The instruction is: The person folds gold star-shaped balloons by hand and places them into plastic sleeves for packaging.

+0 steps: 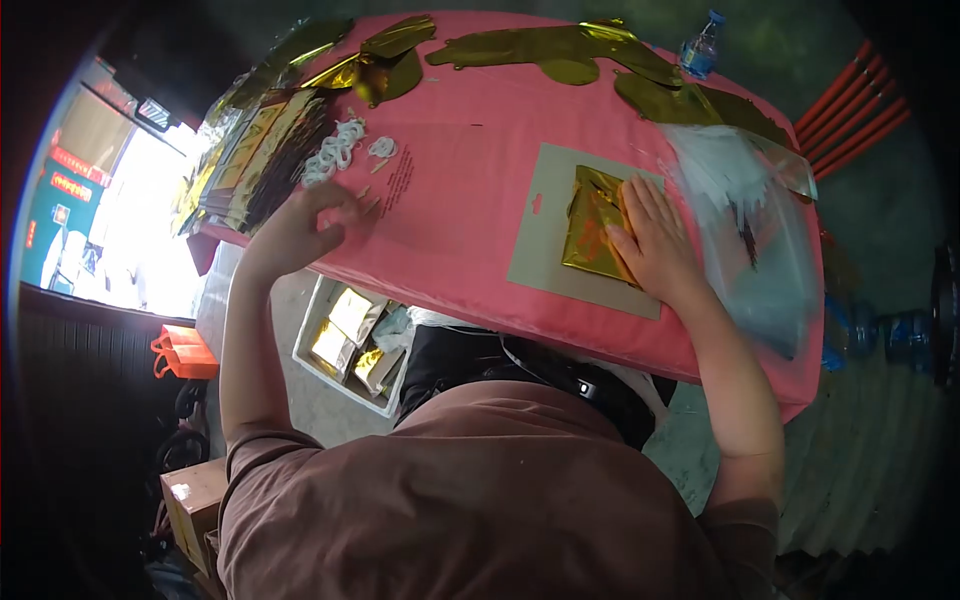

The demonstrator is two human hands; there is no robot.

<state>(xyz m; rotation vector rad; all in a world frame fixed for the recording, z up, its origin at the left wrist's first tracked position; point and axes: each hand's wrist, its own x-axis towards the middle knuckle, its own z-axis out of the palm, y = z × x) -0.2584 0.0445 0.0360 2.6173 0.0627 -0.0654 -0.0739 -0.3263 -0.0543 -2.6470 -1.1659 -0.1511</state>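
Observation:
My right hand (655, 240) lies flat, fingers together, on the right side of a folded gold foil balloon (590, 222). The foil rests on a grey card (540, 225) with a hang hole near its left edge. My left hand (305, 228) hovers at the table's front left with bent fingers; a gap shows between thumb and forefinger, and I see nothing held there. Close by are small pale sticks (368, 197) and coils of white cord or ribbon (335, 150). A clear plastic bag with printed text (400, 185) lies flat just right of the left hand.
The pink-covered table (450, 250) carries flat gold foil balloons (520, 47) along its back. Stacked packets (265, 150) stand at left; clear bags with white contents (745, 200) lie at right. A water bottle (702, 45) stands behind. Below is a white bin (345, 385) of packets.

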